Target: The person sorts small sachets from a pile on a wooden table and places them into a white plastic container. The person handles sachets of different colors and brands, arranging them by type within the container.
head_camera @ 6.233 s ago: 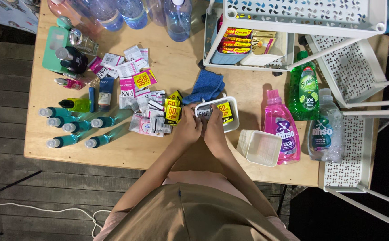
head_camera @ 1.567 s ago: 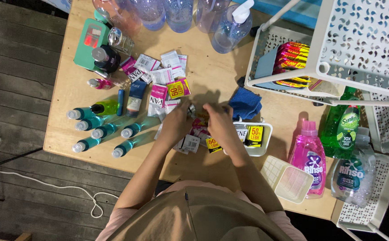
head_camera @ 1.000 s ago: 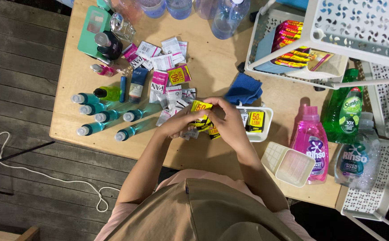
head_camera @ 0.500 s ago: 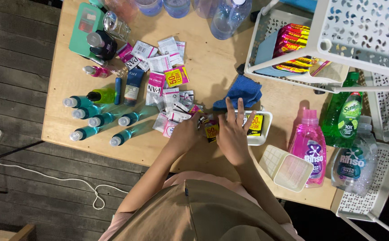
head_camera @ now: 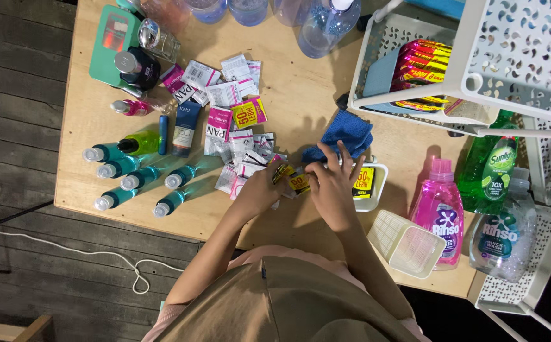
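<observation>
Your left hand (head_camera: 257,192) and right hand (head_camera: 332,183) are both pinched shut on one yellow sachet (head_camera: 298,182), held between them, probably to sort it. White tub (head_camera: 376,187) sits just past your right fingers, blue cloth (head_camera: 342,136) beyond them. Half a second ago your right hand lay spread over the tub; now it's back at the sachet.

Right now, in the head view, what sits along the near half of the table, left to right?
Row of teal bottles → left hand → yellow sachet → right hand → small white tray → empty white basket → pink detergent bottle → clear bottle.
</observation>
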